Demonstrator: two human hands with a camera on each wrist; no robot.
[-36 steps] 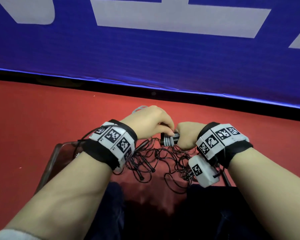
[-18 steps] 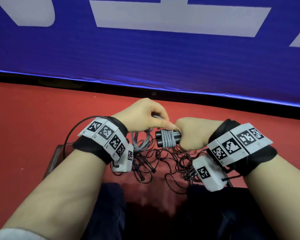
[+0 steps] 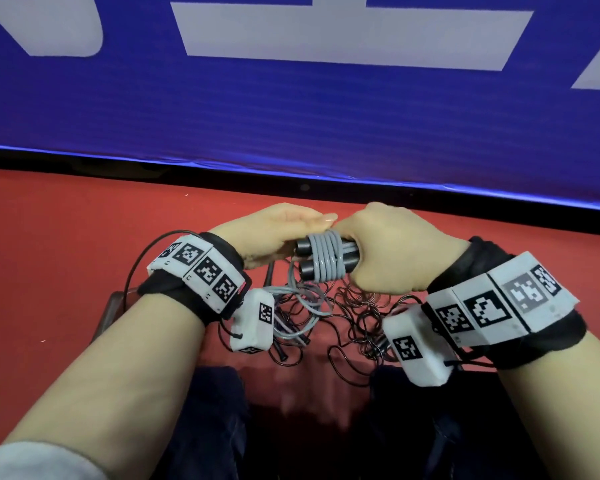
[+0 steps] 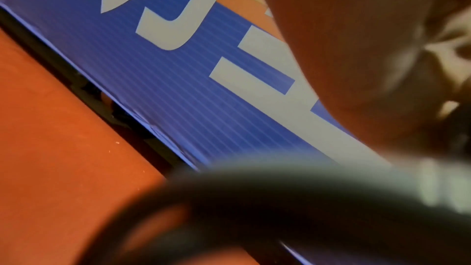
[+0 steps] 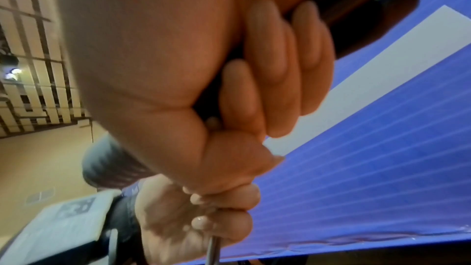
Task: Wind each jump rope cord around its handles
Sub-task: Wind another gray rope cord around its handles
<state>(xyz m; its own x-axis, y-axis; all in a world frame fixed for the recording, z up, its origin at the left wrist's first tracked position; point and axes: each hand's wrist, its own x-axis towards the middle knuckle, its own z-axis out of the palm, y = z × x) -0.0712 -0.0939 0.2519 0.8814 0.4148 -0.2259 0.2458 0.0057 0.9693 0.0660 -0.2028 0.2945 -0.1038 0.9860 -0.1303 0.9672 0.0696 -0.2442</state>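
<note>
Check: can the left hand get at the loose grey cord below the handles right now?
Probably yes. The left hand sits beside the handles, just above the loose grey cord, with nothing between them. But in the right wrist view its fingers already pinch a cord, so it would need to regrip.

A blue banner (image 3: 291, 126) with white lettering stands behind the red floor (image 3: 49, 237) — dark trousers (image 3: 215, 427) below.

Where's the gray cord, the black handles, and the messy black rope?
gray cord (image 3: 328, 258), head view, on the wound coils.
black handles (image 3: 303, 246), head view, on the upper handle's end.
black rope (image 3: 361, 306), head view, on the tangled loops.
</note>
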